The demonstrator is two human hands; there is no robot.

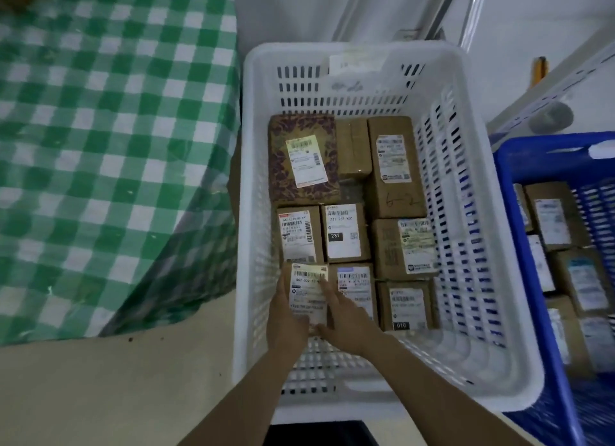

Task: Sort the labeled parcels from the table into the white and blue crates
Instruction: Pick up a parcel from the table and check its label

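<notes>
Both hands are on one parcel [308, 294] inside the white crate [352, 51], at its near-left corner. The parcel lies label up, long axis running away from the person, parallel to the crate's long walls. Left hand [285, 319] grips the left edge — thumb on top along that edge, other fingers hidden under the box, so their spread can't be told. Right hand [347, 322] holds the near-right part: fingers [327, 291] close together across the label, thumb hooked at the near end. Can't tell if the parcel rests on the crate floor yet. Neighbour box [354, 287] sits just beside it on the right and box 231 [344, 232] just past its far end — a tight slot. Likely step: setting it down, then drawing both hands out toward the person; the left hand is nearer the crate wall. Blue crate [519, 166] at right also holds parcels. Table [100, 146] at left.
</notes>
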